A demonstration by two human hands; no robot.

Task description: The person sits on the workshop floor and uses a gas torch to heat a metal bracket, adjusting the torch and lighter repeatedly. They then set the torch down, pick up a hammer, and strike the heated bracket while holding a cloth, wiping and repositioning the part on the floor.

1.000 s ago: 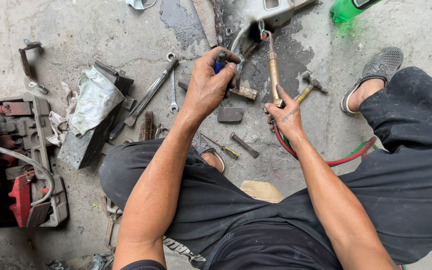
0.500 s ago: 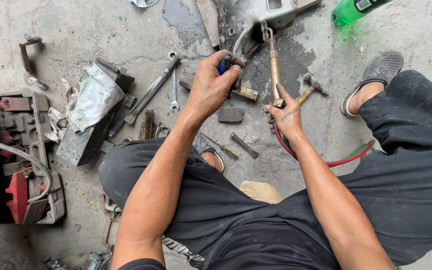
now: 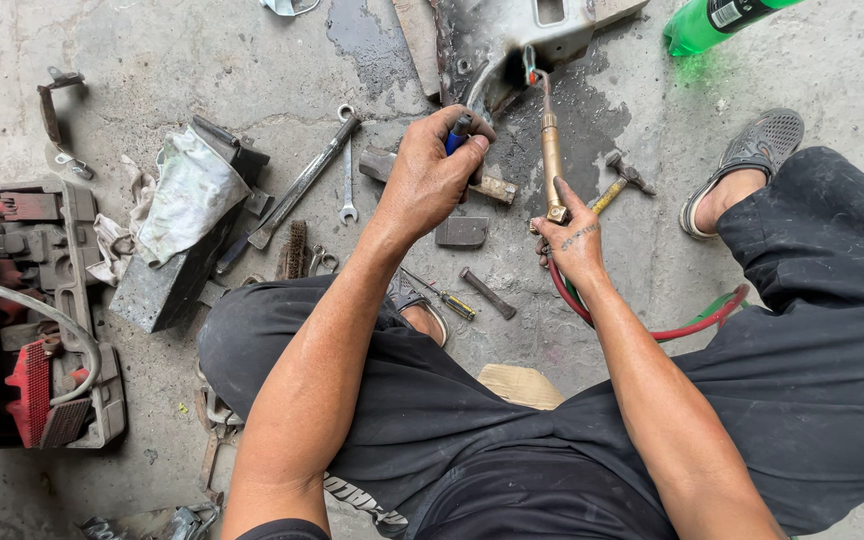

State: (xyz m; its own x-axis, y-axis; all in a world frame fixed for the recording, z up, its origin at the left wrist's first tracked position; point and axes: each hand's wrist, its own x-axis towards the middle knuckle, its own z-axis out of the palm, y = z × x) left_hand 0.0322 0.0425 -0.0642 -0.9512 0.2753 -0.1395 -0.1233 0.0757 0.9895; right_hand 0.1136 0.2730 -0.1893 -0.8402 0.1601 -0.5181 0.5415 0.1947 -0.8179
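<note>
Brass torch point(image 3: 552, 150) in right hand point(image 3: 574, 240) over stained concrete floor point(image 3: 202, 60).

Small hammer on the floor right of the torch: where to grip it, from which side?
Grip the hammer on its yellowish handle, near the lower-left end by the right hand. It lies flat and diagonal, head up-right, so come from above with fingers across the handle. That end sits close to the brass torch and hand, so room looks tight there.

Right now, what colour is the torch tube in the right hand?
Brass-gold; the torch tube shows best in the head view.
</note>
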